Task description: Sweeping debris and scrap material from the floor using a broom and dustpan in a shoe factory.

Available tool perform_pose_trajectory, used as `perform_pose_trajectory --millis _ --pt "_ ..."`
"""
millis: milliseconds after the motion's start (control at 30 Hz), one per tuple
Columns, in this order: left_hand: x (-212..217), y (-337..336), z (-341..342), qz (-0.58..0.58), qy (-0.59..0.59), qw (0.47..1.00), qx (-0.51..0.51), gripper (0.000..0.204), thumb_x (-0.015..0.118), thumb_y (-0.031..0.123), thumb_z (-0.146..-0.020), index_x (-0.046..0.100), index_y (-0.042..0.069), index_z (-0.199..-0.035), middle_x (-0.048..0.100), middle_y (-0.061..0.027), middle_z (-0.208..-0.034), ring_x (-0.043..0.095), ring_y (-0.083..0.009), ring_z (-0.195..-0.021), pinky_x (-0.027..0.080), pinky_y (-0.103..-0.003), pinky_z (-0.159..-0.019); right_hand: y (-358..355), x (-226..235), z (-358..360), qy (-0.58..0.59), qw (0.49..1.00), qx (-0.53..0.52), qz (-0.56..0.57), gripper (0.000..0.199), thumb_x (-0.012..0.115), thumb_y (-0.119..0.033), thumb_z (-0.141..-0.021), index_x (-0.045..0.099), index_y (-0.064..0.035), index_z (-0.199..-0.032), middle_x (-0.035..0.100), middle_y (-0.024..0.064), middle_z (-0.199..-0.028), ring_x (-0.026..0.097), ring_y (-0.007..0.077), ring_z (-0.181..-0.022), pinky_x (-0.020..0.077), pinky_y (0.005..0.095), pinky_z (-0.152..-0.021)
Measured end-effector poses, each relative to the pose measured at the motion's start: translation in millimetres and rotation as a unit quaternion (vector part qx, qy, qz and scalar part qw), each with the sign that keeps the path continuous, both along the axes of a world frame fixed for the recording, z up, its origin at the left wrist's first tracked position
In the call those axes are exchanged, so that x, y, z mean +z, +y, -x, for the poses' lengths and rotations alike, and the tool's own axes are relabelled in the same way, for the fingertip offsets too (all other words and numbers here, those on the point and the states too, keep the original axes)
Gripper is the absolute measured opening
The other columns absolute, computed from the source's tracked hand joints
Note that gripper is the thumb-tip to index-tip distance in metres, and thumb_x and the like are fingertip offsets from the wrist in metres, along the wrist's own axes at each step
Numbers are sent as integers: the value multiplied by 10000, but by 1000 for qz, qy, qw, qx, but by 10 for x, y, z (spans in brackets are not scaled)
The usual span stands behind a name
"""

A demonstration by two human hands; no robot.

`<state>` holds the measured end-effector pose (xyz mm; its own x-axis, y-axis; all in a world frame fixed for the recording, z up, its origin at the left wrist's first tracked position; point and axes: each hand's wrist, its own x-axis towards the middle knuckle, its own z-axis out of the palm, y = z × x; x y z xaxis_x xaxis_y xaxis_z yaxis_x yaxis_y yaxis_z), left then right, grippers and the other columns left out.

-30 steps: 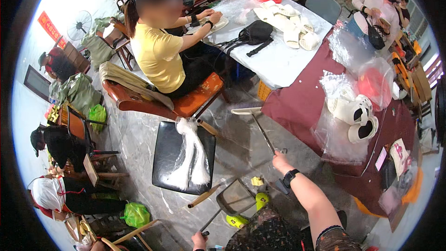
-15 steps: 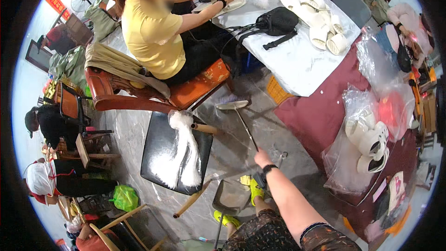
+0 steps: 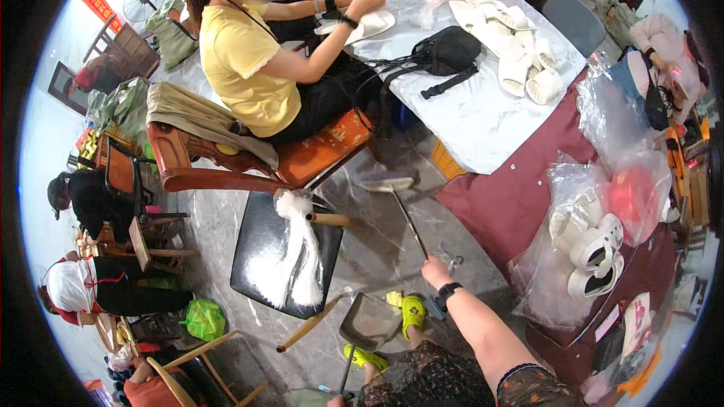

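Note:
My right hand (image 3: 436,273) is closed round the handle of a long broom (image 3: 408,220). The broom's pale head rests on the grey floor, close to the orange chair and the white-covered table. A grey dustpan (image 3: 369,322) lies on the floor by my yellow-green clogs (image 3: 412,312), its handle running down to the lower edge. There a sliver of my left hand (image 3: 335,402) shows at the handle; most of it is cut off. A yellow scrap (image 3: 394,298) lies between the dustpan and one clog.
A black-seated chair (image 3: 249,256) bearing a bundle of white strands stands left of the broom. A person in yellow (image 3: 245,68) sits at the table (image 3: 452,124), which holds white slippers and a black bag. Bagged white clogs (image 3: 596,252) lie on maroon cloth at right.
The broom head has shifted slightly right and nearer to me, and my right hand has come a little nearer too. The seated person's hands have moved above the slipper.

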<state>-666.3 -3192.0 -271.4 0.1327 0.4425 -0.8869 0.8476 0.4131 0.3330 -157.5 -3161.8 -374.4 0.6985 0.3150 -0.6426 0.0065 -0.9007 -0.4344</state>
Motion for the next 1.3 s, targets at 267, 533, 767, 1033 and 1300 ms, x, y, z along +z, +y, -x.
perform_pose_trajectory --millis 267,533,767,1033,1300 --pt "-323 -48 49 -22 -50 972 227 260 427 204 -808 596 25 -725 443 -4 -494 331 -93 -364 237 -229 -332 -815 55 292 11 997 -44 -55 327 401 -120 -789 475 -30 -1095 535 214 -1000 494 320 -976 390 343 -802" --pt "-698 -12 534 -90 -5 986 141 455 317 337 -833 614 40 -658 390 9 -428 293 -112 -345 200 -269 -341 -835 65 388 38 998 -31 -45 405 390 -149 -800 393 -40 -1191 495 183 -1100 464 308 -1031 378 340 -845" --pt "-685 -29 415 -105 -25 979 175 575 263 474 -849 541 61 -561 429 -11 -464 350 -108 -357 226 -266 -339 -747 323 340 25 999 -41 -6 402 386 -188 -818 384 -118 -1213 514 204 -1043 493 332 -968 400 361 -794" --pt "-400 101 81 -36 -5 972 232 272 492 231 -780 535 74 -561 432 3 -482 363 -105 -380 270 -267 -349 -619 422 166 -5 999 19 49 413 395 -186 -810 375 -139 -1220 543 209 -963 520 350 -886 422 394 -716" --pt "-327 178 -59 14 5 955 296 196 563 239 -729 559 94 -598 510 -25 -501 462 -146 -434 373 -308 -409 790 -503 -117 -36 997 13 -63 467 383 -161 -772 336 -87 -1231 547 198 -963 514 350 -905 405 412 -776"
